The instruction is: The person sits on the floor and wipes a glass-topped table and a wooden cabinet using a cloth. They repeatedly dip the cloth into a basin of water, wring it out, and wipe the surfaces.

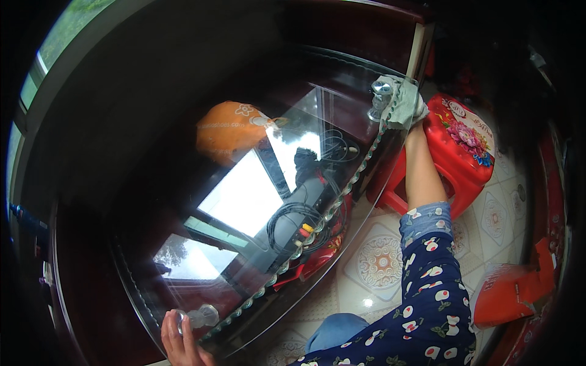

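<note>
Reaching from near right in a navy patterned sleeve (430, 299), holding a pale cloth (401, 102) in the right hand (420, 111), bunched at the far-right edge of the glass tabletop (241, 198), just beside a metal cap (382, 88). Resting the left hand (179, 348) at another fitting (204, 316), near left, fingers slightly apart; cannot tell whether gripping. Visible through the glass, an orange bag (229, 135) and, nearer, black cables (293, 210). Off right, a red stool (434, 131) on patterned tiles (378, 262).

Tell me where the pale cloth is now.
The pale cloth is at the upper right of the head view, in the right hand at the edge of the glass tabletop, between the metal cap and the red plastic stool.
</note>
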Action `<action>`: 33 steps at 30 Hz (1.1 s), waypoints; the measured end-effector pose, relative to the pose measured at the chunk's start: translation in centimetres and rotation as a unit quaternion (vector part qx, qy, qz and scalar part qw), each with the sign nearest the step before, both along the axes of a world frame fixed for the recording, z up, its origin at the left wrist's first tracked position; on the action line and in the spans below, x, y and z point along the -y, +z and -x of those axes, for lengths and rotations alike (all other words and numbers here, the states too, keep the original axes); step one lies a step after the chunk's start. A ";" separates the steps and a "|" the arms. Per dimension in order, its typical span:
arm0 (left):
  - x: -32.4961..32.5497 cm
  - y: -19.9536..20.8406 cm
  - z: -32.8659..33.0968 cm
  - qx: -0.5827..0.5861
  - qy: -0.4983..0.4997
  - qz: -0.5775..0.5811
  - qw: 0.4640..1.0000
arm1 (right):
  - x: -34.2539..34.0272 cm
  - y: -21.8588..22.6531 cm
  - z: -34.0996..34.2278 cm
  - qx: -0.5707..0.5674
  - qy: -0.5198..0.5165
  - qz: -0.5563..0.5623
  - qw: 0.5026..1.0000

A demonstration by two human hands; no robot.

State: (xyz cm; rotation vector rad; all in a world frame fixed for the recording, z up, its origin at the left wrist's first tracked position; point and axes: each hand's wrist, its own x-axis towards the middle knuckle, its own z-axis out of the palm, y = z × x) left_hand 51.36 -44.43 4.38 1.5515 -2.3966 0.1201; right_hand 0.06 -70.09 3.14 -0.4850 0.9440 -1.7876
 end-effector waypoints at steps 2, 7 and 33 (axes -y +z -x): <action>0.0 -0.1 -0.1 0.000 0.003 0.001 1.000 | -0.8 1.6 -1.4 -0.028 0.001 -0.022 0.999; 0.0 -0.2 -0.1 0.000 0.003 -0.004 1.000 | 0.3 -2.5 -2.7 -0.261 -0.201 0.145 0.933; -0.8 -1.2 -1.8 0.009 0.013 -0.009 1.000 | -18.3 -11.1 -18.1 -0.762 0.115 0.118 0.626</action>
